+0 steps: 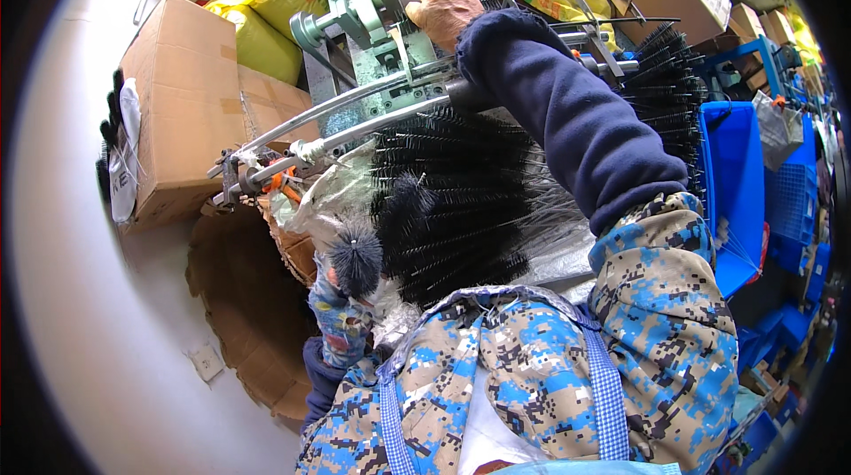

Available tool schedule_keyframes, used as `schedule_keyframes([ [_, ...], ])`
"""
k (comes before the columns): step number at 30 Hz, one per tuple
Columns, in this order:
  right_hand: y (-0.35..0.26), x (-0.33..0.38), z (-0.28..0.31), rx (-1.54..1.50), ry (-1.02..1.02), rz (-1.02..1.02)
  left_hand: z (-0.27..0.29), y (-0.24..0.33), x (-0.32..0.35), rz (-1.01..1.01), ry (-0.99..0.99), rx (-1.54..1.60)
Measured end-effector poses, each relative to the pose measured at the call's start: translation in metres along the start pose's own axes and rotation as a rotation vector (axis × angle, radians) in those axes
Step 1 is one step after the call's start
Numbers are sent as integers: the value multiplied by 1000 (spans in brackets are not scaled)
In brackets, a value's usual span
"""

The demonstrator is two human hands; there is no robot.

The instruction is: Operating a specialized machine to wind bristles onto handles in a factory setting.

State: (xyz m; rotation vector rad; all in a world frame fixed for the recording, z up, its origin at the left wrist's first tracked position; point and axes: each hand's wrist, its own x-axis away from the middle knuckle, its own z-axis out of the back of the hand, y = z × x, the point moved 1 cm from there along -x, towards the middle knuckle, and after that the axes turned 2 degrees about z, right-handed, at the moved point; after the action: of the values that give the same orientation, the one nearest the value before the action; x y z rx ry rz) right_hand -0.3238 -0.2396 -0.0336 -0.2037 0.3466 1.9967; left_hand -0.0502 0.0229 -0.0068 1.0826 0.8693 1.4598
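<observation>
My right hand (446,10) grips the machine (372,23) lever; my gloved left hand (341,307) holds a round black brush (356,258) beside the brush pile (461,200). Best pull steadily, keeping the brush level.

Wall: pale plaster surface (62,236) at left – a white socket plate (206,362) is fitted low down.
Storage, left: brown cardboard boxes (191,112) are stacked against the wall.
Storage, right: blue plastic bins (736,182) are ranked.
Rear: yellow sacks (257,32) are piled – daylight-bright.
</observation>
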Motion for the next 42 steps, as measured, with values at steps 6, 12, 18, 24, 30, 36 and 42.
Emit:
schedule_keyframes([
  [6, 12, 9, 12, -9, -146, -157, 7, 1, 6, -1, 10, -38],
  [12, 67, 82, 30, -17, -104, -393, 11, -1, 2, -112, -21, -189],
  [18, 53, 80, 26, -151, -213, -451, 2, 10, -1, -203, 54, -132],
  [24, 28, 63, 31, -275, -205, -446, 5, 1, 12, 111, 14, 39],
  [30, -9, 44, 33, -314, -225, -425, 4, 4, 10, 0, 28, -65],
  [36, -52, 19, 21, -392, -179, -431, 8, 10, 18, 37, 43, 1],
  [42, -77, 6, 33, -360, -156, -338, 8, 13, 24, 18, 47, -13],
])
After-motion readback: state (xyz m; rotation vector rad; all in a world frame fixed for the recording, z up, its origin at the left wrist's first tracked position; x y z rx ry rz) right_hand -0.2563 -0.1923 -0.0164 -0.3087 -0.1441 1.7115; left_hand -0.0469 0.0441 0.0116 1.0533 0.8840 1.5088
